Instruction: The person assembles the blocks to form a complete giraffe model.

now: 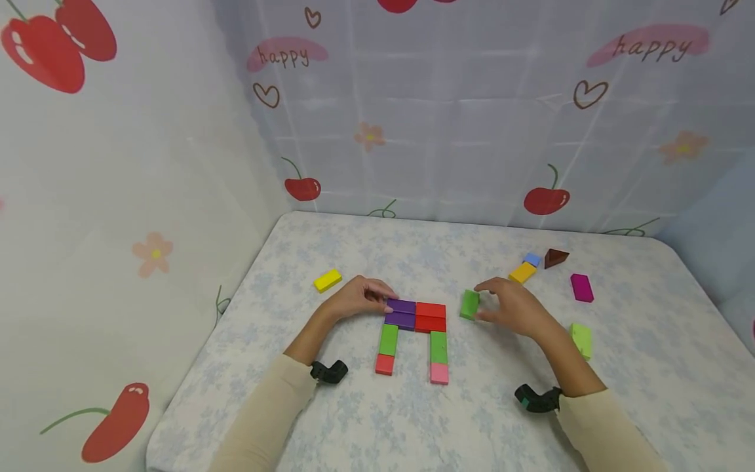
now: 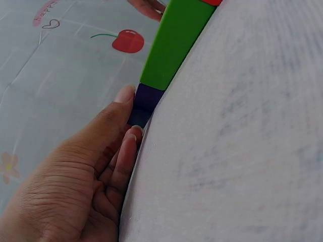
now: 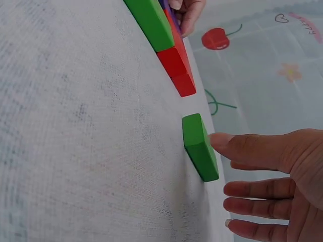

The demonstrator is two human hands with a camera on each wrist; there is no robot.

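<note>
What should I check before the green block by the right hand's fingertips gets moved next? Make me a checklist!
1. Left hand at the purple blocks: ok, fingertips touch their left end.
2. Purple blocks touching red blocks: ok.
3. Left green leg and right green leg touching the body above: ok.
4. Loose green block touching the red blocks: not ok, there's a gap.
5. Right hand holding it firmly: cannot tell.

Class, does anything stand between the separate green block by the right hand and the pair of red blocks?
Nothing visible does: only tabletop shows in the gap between the green block and the red blocks.
</note>
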